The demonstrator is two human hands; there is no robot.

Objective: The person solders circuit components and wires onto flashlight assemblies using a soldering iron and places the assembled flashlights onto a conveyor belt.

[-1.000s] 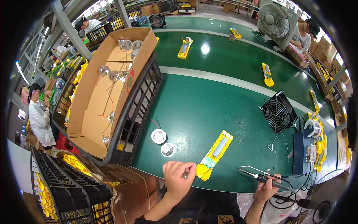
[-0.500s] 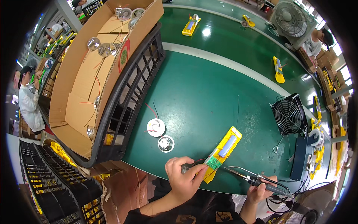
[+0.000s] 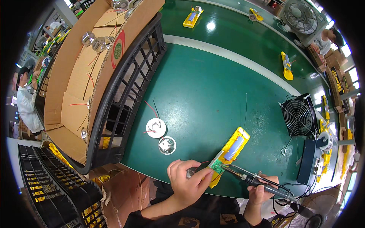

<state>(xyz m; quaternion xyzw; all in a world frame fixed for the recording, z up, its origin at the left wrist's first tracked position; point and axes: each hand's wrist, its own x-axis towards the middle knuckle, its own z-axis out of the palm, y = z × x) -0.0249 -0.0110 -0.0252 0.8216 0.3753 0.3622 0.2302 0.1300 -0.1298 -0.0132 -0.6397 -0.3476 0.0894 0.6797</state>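
A yellow lamp housing (image 3: 239, 135) lies slantwise near the table's front edge. In it sit a blue cylindrical battery (image 3: 234, 148) and a green circuit board (image 3: 217, 166). My left hand (image 3: 189, 181) is curled around a silvery lamp cup (image 3: 189, 173), mostly hidden by the fingers. Its thumb touches the board's left edge, and a thin red wire runs there. My right hand (image 3: 261, 189) grips a soldering iron (image 3: 249, 178) with a thin metal feed tube along it. The iron's tip is at the board's right side; exact contact is too small to tell.
A white ring-shaped part (image 3: 156, 128) and a round metal lamp cup (image 3: 167, 145) lie left of centre. A cardboard box (image 3: 72, 102) in a black crate (image 3: 114, 121) stands at left. A small black fan (image 3: 299, 116) is at right; more housings lie on the green belt (image 3: 228, 34).
My right hand has brought the soldering iron leftward, its tip now at the circuit board. My left hand keeps its place. The whole view has shifted slightly.
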